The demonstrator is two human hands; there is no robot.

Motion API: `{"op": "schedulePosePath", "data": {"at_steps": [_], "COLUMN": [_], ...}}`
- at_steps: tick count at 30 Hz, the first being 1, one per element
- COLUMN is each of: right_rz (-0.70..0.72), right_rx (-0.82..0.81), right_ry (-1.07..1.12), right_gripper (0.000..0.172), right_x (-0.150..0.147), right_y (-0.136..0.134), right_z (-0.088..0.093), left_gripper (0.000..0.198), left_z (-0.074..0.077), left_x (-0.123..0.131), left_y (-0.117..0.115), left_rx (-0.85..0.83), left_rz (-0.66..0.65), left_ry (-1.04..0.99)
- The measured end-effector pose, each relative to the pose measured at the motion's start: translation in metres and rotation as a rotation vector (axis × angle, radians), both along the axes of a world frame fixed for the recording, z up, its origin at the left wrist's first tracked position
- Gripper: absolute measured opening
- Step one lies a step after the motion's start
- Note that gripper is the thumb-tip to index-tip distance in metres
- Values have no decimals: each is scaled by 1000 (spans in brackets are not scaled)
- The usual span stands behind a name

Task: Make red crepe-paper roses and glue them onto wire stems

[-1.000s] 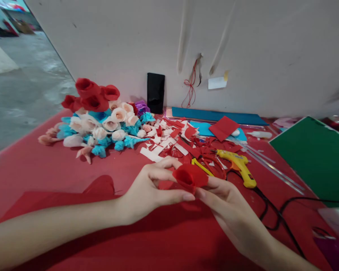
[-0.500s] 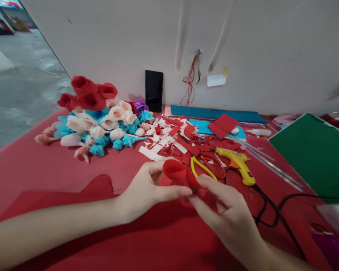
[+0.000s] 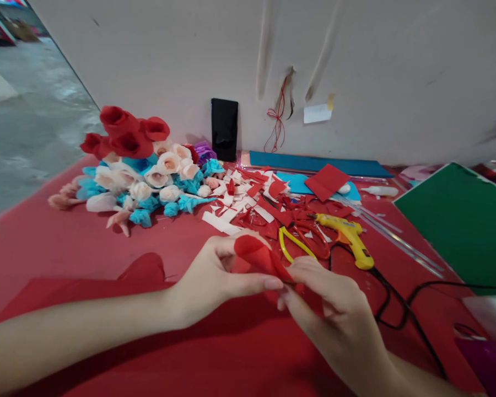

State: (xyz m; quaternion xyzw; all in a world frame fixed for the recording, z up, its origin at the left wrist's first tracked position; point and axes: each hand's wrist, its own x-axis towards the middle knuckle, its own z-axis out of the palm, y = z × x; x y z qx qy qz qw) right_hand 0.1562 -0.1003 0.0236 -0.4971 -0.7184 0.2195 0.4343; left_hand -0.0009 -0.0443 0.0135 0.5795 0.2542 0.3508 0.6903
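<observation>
A rolled red paper flower (image 3: 254, 252) is held between my two hands above the table, its curled opening facing up. My left hand (image 3: 223, 275) wraps round it from the left, thumb laid along its near side. From the right, the thumb and forefinger of my right hand (image 3: 334, 303) pinch its lower edge close to the left thumb tip. Just behind my hands lie yellow-and-red-handled pliers (image 3: 297, 245). Red sheet paper (image 3: 182, 353) spreads under my forearms, with a cut rounded red piece (image 3: 144, 268) at its far edge.
Finished paper flowers (image 3: 149, 171) are piled at the left back. Red and white scraps (image 3: 248, 198) cover the middle. At the right lie a yellow glue gun (image 3: 351, 237), its black cable and a green board (image 3: 454, 226). A black phone (image 3: 225, 129) leans on the wall.
The paper's opening has tilted and flattened a little, and its right edge is drawn down toward the right fingers. Both hands keep their hold in nearly the same place.
</observation>
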Motion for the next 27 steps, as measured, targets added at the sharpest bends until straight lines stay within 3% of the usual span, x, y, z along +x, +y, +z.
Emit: {"op": "schedulePosePath", "data": {"at_steps": [13,19,23,27], "right_rz": [23,55,92,120], "right_rx": [84,87,85,46], "right_ry": [-94,-164,-185,-239], "right_gripper": [6,14,11,17], "right_x": [2,2,7,14], "right_y": [4,3,5,9], "right_z": [2,3,8,16], "left_gripper": [12,17,12,18], "left_z": [4,4,4,6], "left_x": [1,2,1,-3], "left_y": [-2,-1,3,7], "left_rx": [-59,14,145,157], "left_rz": [49,67,19,-14], "left_ry": [85,82,96,98]}}
